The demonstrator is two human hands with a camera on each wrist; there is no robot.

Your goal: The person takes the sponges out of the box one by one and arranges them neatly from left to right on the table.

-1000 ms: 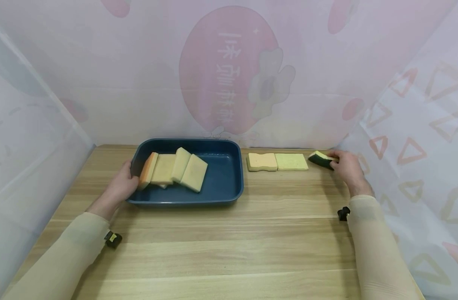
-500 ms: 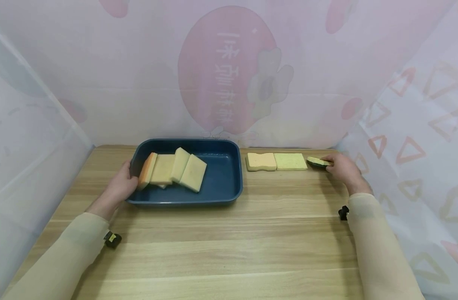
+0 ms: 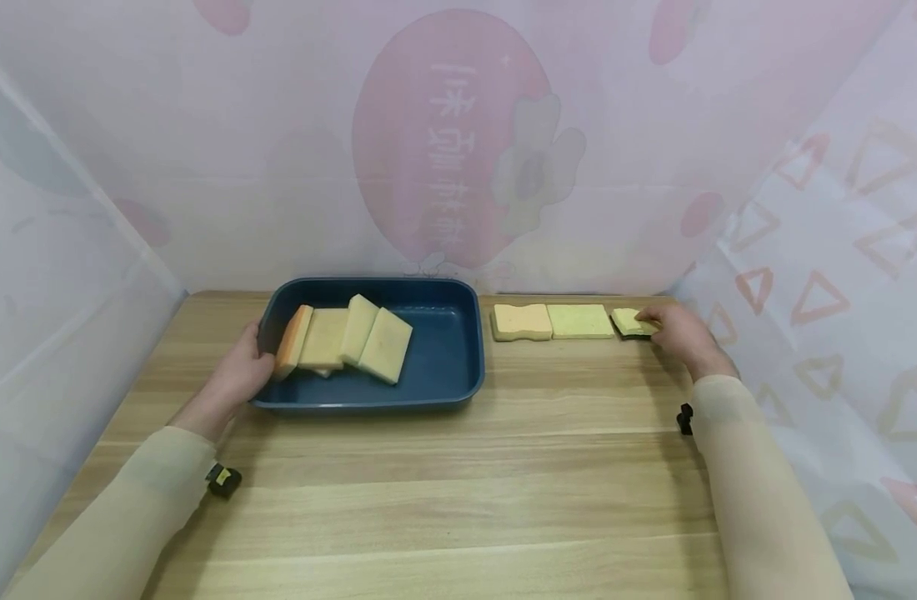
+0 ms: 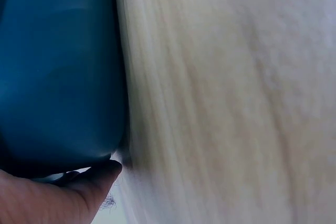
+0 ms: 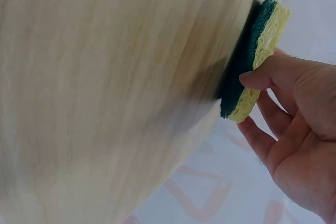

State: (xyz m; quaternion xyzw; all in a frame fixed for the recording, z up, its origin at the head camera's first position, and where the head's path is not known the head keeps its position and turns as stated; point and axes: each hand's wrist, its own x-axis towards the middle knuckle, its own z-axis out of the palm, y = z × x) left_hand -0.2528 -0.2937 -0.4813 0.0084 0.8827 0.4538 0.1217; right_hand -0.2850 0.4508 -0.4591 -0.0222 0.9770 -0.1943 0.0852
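Observation:
My left hand (image 3: pixel 237 375) grips the left end of a dark blue rectangular tray (image 3: pixel 447 354); in the left wrist view the thumb (image 4: pixel 102 177) lies against the tray's outer corner. Several pale yellow sponges (image 3: pixel 387 346) lean on one another inside its left half, one with an orange side. At the table's back right, my right hand (image 3: pixel 687 337) pinches a yellow dish sponge (image 5: pixel 268 38), its dark green scouring side facing the tabletop, close over the wood. Just left of it lie a flat yellow sponge (image 3: pixel 581 321) and a wavy-edged, peach-topped sponge (image 3: pixel 522 322), side by side.
The wooden table (image 3: pixel 458 500) ends at a white and pink printed backdrop (image 3: pixel 278 167) close behind the tray and sponges. Printed sheets also rise along the left and right sides. Black wrist-camera mounts (image 3: pixel 223 481) sit at both sleeves.
My right hand has turned the green-backed sponge so its yellow face shows upward, lowering it beside the flat yellow sponge. My left hand and the tray stay put.

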